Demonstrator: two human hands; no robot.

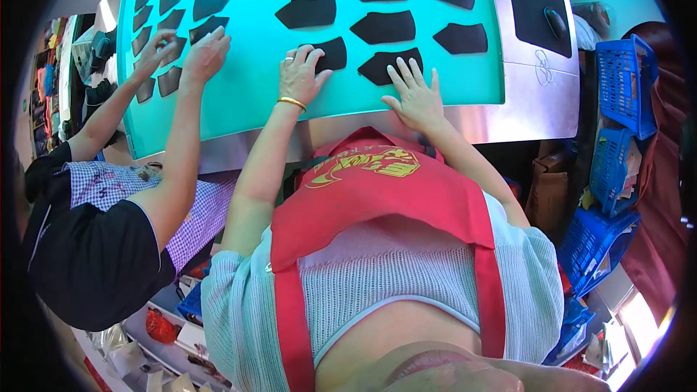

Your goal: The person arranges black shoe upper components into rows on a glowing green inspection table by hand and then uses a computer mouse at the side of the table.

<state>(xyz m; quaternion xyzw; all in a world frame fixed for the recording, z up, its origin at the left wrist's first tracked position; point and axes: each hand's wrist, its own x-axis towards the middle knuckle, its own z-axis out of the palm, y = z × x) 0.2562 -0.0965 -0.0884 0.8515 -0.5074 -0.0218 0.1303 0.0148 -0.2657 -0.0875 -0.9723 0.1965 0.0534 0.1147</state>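
My left hand (303, 74), with a ring and a gold bangle, rests its fingertips at the left edge of a dark, pointed flat piece (335, 54). The fingers are a little bent and apart. My right hand (419, 96) lies flat with spread fingers, its fingertips on the near edge of another dark flat piece (381, 68). Both pieces lie on the turquoise work surface (254, 91). More pieces of the same shape are set out in rows beyond, such as one dark piece (382, 27) just past my right hand and another piece (462, 39) to its right.
At my left a co-worker's hands (205, 56) handle similar pieces in closer rows. A metal table border (483, 122) edges the surface. To the right lie a black mat (534, 11) and a computer mouse (556, 22); blue plastic baskets (621, 87) stand beyond the table.
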